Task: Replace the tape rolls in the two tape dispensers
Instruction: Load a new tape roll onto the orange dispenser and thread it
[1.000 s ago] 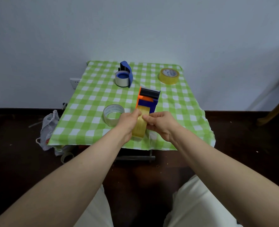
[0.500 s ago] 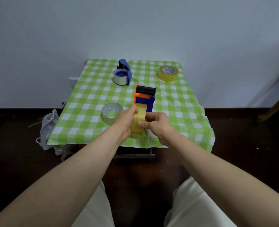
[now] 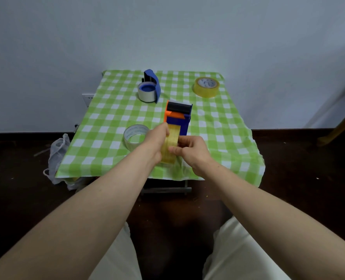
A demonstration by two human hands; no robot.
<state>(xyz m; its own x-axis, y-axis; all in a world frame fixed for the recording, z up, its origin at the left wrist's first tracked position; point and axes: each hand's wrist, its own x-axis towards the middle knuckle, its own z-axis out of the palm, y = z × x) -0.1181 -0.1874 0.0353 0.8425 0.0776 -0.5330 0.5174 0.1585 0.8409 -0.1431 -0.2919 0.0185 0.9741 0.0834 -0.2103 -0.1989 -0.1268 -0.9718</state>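
Near the table (image 3: 98,150) front edge, left hand (image 3: 155,144) and right hand (image 3: 192,151) both pinch the yellow tape roll (image 3: 170,147), which sits at the orange-blue dispenser (image 3: 178,118). The roll is likely light, stiff and slick-faced; best gripped by its flat sides.

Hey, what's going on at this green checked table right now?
A person holds a yellowish translucent tape roll edge-on at the near end of a blue and orange tape dispenser with a black roller. The left hand grips the roll's left side; the right hand pinches its right side. On the green checked tablecloth also lie a clear tape roll, a yellow tape roll and an all-blue dispenser carrying a grey roll.
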